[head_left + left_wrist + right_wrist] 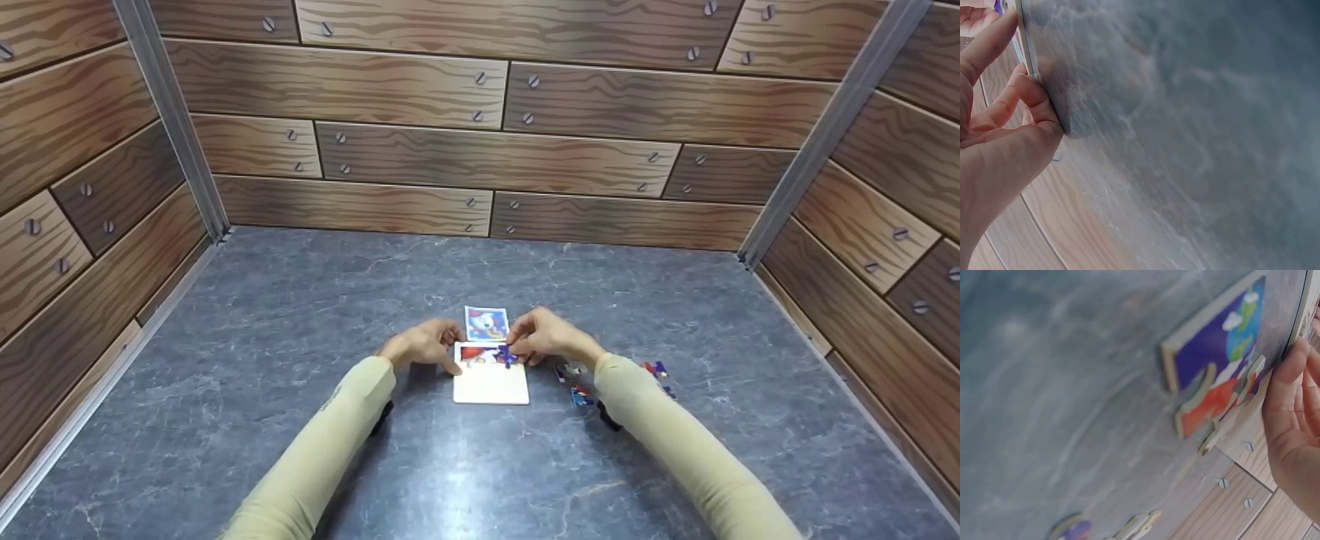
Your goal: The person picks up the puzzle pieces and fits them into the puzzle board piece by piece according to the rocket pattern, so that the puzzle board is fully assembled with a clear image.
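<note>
A white puzzle board (491,384) lies on the table, with red, white and blue puzzle pieces (474,353) along its far edge. My left hand (429,343) rests at the board's left side; its thumb touches the edge and the other fingers sit by the far left corner. In the left wrist view, fingertips (1032,90) press by the board's edge, close to the tabletop. With thumb and fingers, my right hand (546,335) pinches a purple jigsaw piece (506,355) over the far right part of the board. In the right wrist view that piece is hidden.
A picture card (487,324) with a white figure on blue lies just beyond the board. Loose puzzle pieces (581,395) lie right of the board, partly under the right forearm, and more pieces (656,368) farther right. Wood-patterned walls (495,150) enclose the grey table (300,300).
</note>
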### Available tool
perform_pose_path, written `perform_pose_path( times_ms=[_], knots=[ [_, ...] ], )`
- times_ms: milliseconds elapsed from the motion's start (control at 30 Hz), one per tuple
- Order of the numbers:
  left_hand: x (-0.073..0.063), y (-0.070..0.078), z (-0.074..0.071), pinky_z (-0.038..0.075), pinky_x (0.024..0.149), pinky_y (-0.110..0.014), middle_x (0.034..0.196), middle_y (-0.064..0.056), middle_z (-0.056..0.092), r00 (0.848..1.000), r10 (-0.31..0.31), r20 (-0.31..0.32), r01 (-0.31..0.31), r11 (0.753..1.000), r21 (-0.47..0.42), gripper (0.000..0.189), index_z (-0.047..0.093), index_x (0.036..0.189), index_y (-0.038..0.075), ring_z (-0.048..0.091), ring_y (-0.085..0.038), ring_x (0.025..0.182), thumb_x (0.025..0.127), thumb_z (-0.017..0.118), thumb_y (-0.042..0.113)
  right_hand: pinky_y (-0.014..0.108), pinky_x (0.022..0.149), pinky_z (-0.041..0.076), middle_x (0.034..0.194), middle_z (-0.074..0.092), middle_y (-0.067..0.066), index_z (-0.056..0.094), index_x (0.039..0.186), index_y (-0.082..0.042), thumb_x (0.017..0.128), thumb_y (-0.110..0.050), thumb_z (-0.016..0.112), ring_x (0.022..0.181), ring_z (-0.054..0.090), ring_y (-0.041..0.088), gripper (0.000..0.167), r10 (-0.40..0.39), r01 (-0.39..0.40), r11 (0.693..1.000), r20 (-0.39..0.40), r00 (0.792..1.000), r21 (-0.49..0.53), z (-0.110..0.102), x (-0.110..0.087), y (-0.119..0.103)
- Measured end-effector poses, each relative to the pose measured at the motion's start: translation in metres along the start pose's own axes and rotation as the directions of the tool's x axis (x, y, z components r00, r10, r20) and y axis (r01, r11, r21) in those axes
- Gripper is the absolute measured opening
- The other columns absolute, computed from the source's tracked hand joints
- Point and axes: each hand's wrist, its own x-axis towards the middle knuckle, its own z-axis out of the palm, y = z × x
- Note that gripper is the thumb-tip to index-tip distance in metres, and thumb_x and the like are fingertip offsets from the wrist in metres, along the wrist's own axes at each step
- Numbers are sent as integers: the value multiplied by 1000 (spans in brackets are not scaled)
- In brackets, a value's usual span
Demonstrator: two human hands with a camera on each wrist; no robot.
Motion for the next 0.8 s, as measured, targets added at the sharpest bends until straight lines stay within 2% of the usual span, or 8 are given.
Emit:
perform_pose_path(
  times_ms=[167,600,700,800],
  knots=[
    [0,0,0,37,74,-29,93,-2,46,1000,0,1,0,1000,-24,44,61,110,10,42,-16,86,73,82,-1,25,56,55,70,61,4,66,95,6,86,2,67,59,61,12,11,35,-35,999,4,999,38,3,1,-2],
    [-1,0,0,38,72,-29,94,-3,47,1000,-2,7,2,1000,-18,45,61,111,10,43,-17,86,73,82,0,23,53,53,68,58,3,68,93,6,88,1,64,58,57,10,8,52,-52,999,-5,999,3,6,2,-1],
    [-1,0,0,39,72,-29,94,-3,47,1000,4,4,-4,1000,-9,45,61,111,11,44,-17,86,73,83,1,23,54,53,70,59,2,67,93,4,88,-2,67,59,57,10,8,45,-45,999,6,999,7,4,1,0],
    [-1,0,0,39,71,-29,94,-3,48,1000,4,4,-4,1000,1,45,61,111,11,44,-17,85,73,83,1,24,56,54,73,58,1,67,96,3,84,-5,74,61,57,10,16,23,-23,1000,43,999,0,3,0,0]
  ],
)
